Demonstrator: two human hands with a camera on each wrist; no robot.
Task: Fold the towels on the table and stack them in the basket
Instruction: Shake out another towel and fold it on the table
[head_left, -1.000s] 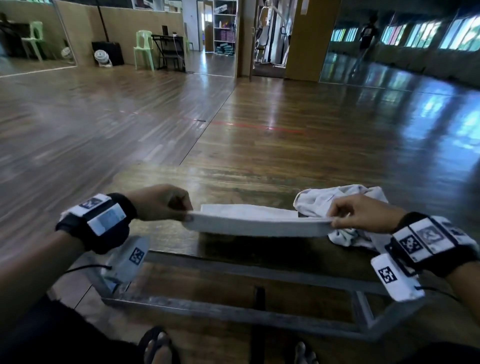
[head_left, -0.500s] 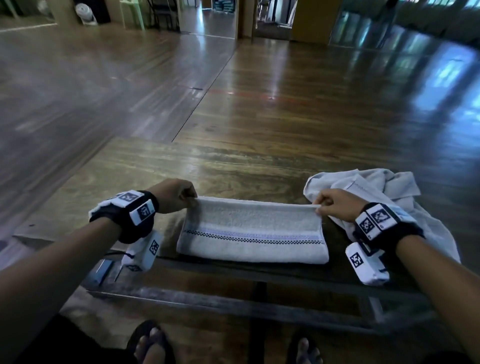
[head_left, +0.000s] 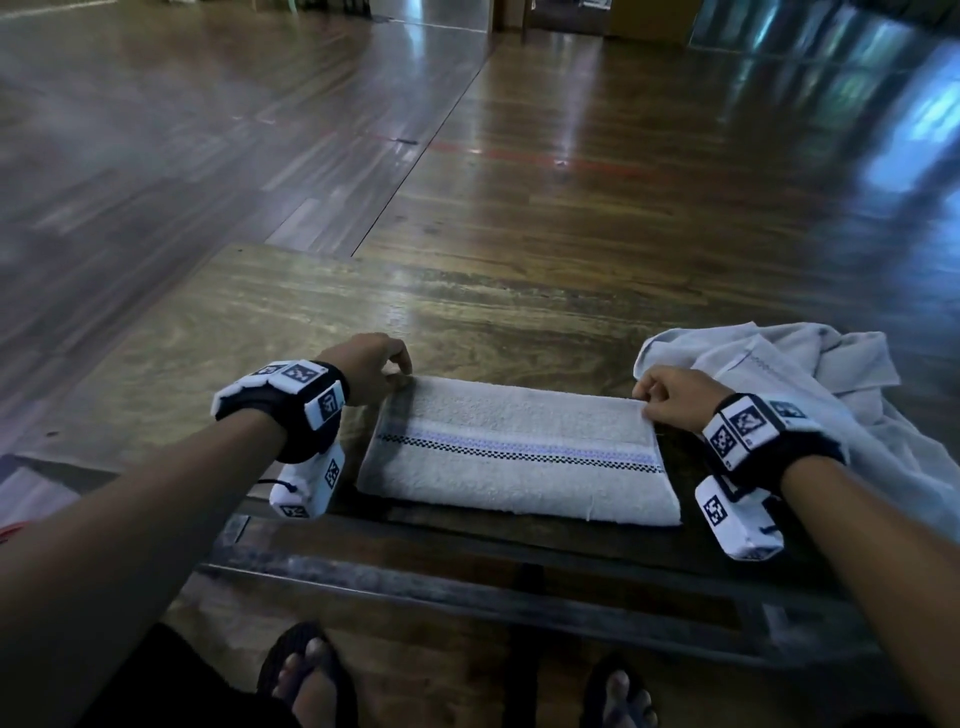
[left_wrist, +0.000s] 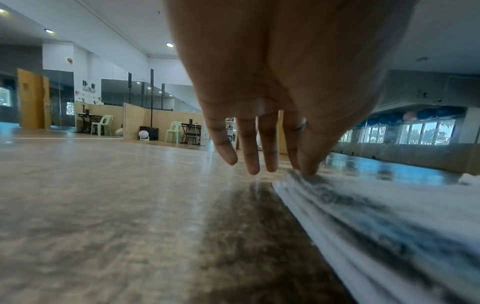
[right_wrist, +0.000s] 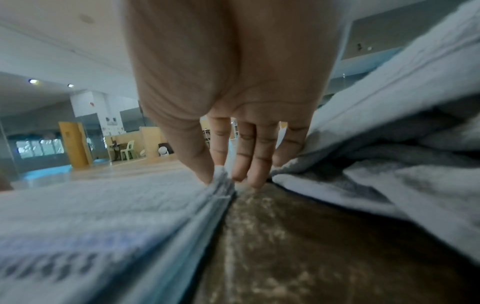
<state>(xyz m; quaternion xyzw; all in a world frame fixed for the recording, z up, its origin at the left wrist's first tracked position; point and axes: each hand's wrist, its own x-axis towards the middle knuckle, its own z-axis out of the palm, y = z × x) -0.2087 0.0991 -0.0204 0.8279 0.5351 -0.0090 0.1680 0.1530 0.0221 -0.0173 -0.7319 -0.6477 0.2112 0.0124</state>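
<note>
Crumpled towel (head_left: 810, 374) cut off at right edge — extent unclear.

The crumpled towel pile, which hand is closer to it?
Right. The right hand pinches the folded towel's far right corner, right beside the crumpled towel pile. The left hand is at the folded towel's opposite corner, farther away.

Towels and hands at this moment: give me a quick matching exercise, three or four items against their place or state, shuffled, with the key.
Items
1. striped towel
2. crumpled towel
3. left hand
4. right hand

States
A. pinching the striped towel's far right corner
B. folded flat at the table's near edge
C. heaped unfolded on the right
D. at the striped towel's far left corner

Pairs: 1-B, 2-C, 3-D, 4-A
</note>
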